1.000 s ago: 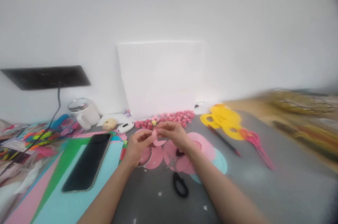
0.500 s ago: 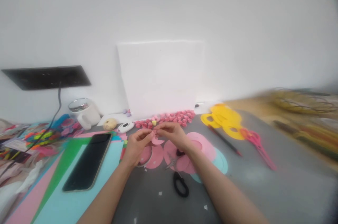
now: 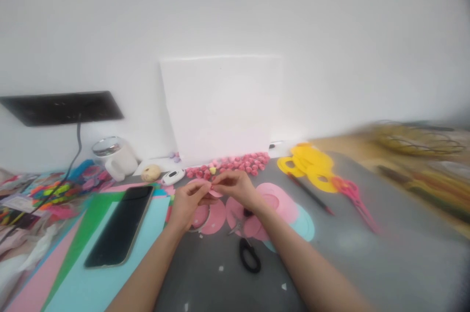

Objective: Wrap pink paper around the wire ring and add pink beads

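Both hands meet over the grey table, pinching a curled strip of pink paper (image 3: 216, 193) between the fingertips. My left hand (image 3: 188, 203) is closed on its left side, thumb and fingers pressed together. From the right, my right hand (image 3: 236, 188) pinches the strip's small rolled end. Just behind the fingers lies a row of small rolled pink paper roses (image 3: 240, 162). Beneath and beside the hands are pink paper circles (image 3: 214, 217). Black-handled scissors (image 3: 250, 256) lie in front of the right wrist, their upper part partly hidden by that arm.
On the left, a phone (image 3: 120, 228) rests on coloured paper sheets (image 3: 75, 285), with a white mug (image 3: 119, 159) behind. Yellow paper rings (image 3: 312, 161), a pencil (image 3: 312, 193) and pink scissors (image 3: 357, 200) lie right. A white board (image 3: 222, 106) leans on the wall.
The fingers have turned the pink strip; its loose end, which hung below the fingertips, now lies curled nearer the left hand. The view has shifted slightly.
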A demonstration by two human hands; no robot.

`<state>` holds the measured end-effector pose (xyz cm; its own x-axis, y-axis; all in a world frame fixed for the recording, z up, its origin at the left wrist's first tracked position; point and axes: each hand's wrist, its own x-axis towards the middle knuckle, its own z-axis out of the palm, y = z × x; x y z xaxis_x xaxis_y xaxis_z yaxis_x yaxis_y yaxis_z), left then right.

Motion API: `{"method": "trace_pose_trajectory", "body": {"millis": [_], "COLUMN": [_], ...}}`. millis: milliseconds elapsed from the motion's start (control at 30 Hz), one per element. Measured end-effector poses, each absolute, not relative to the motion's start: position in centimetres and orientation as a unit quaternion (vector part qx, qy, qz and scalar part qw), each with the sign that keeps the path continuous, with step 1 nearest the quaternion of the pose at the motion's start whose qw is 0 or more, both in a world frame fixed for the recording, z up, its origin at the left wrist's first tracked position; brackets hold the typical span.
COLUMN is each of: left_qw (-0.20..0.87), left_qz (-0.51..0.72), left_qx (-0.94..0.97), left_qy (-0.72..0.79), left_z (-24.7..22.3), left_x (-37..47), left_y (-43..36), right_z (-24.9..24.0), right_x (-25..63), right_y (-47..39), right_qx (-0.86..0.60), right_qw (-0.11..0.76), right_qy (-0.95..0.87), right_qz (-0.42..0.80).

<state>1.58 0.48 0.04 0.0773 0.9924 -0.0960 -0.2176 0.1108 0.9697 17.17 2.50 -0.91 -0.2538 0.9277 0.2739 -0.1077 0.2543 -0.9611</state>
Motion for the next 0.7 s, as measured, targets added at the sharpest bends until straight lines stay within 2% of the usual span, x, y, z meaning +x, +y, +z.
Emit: {"method": "trace_pose_trajectory", "body": {"millis": [233, 433, 700], "left_qw": [0.586, 0.603, 0.600], "left_qz": [0.535, 0.519, 0.512], "left_qx": [0.391, 0.396, 0.409], "left_qy": [0.466, 0.459, 0.459], "left_z": [-0.18, -0.18, -0.42], "left_x": [1.37, 1.43, 1.37], "left_y": [0.80, 0.71, 0.82], "right_z": [-0.94, -0.72, -1.09], "right_x": [17.39, 17.22, 17.01], "right_y": [2.51, 2.54, 2.67], "right_qx": [-0.294, -0.321, -0.337], "right_qw": [0.470, 0.494, 0.504], "right_qy": [-0.631, -0.632, -0.600], "right_qz": [0.543, 0.504, 0.522]}}
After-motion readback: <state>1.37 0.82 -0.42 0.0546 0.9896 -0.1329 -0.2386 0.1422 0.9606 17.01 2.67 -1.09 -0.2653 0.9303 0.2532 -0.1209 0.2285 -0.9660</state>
